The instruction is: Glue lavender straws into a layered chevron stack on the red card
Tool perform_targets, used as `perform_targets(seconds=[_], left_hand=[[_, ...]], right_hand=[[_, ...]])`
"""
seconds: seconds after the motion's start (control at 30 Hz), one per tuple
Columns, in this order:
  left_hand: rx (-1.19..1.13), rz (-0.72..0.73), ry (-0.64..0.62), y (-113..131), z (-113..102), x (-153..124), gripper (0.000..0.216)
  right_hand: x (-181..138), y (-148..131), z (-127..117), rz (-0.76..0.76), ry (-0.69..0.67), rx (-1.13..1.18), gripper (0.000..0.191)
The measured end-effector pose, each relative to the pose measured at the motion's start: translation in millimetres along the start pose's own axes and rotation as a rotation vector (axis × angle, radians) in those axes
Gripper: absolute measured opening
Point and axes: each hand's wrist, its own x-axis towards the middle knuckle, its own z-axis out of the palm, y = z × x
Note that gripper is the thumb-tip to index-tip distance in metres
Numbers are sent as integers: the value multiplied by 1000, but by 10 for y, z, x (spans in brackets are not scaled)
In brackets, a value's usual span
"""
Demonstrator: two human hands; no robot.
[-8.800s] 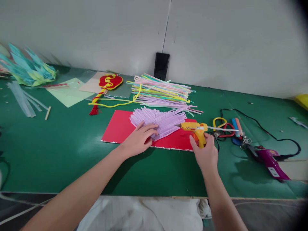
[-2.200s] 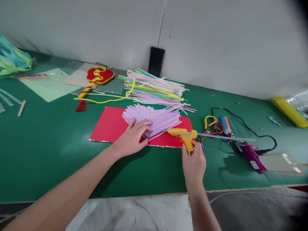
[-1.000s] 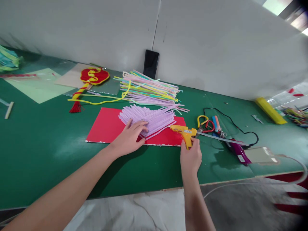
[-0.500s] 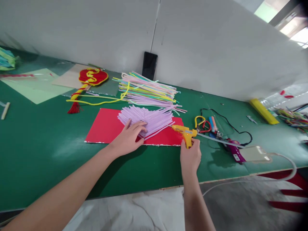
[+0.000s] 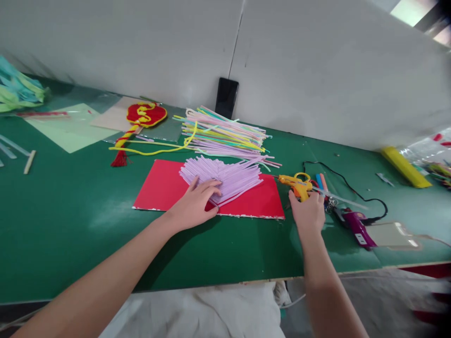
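Note:
Lilac pipe cleaners (image 5: 239, 180) lie side by side in a slanted, leaf-like pattern on a red board (image 5: 158, 185). My left hand (image 5: 193, 204) rests over their lower left part, fingers spread, with the thumb near the lower tip of the pattern. Right of the board, my right hand (image 5: 310, 213) grips the handle of a yellow hot glue gun (image 5: 291, 181). Its nozzle points left near the board's right edge, and a clear glue stick (image 5: 338, 197) sticks out behind. Scissors (image 5: 302, 176) are partly hidden behind the gun.
Behind the board lies a pile of coloured pipe cleaners (image 5: 221, 134), with a phone (image 5: 226, 97) leaning on the wall. A red and yellow fan-shaped ornament (image 5: 146, 115) lies at back left. A purple device (image 5: 357, 227) and black cord (image 5: 347, 183) lie right; a yellow block (image 5: 405, 166) lies further right.
My right hand has moved the glue gun right, away from the lilac pipe cleaners and off the board. The left hand stays on them. The view has shifted slightly left.

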Motion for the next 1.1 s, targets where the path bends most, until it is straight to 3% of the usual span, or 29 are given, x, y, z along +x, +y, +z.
perform_targets(seconds=[0.23, 0.33, 0.4, 0.5, 0.7, 0.9, 1.1], left_hand=[[2, -2, -1, -17, 26, 8, 18], [7, -9, -8, -16, 27, 4, 18], [4, -8, -9, -10, 20, 1, 19], [7, -4, -15, -1, 8, 1, 18], [22, -3, -8, -12, 22, 6, 18], [14, -16, -12, -2, 22, 11, 19], [16, -12, -7, -1, 23, 9, 19]], right_hand=[[38, 42, 28, -46, 80, -27, 58], [-5, -21, -38, -88, 211, 23, 48], [-52, -107, -77, -216, 264, 105, 38], [-147, -282, -84, -531, 163, 309, 29], [-355, -534, 42, -820, -136, 502, 28], [-461, -451, 136, -955, -250, 450, 37], [-456, -405, 154, -945, -327, 395, 46]])
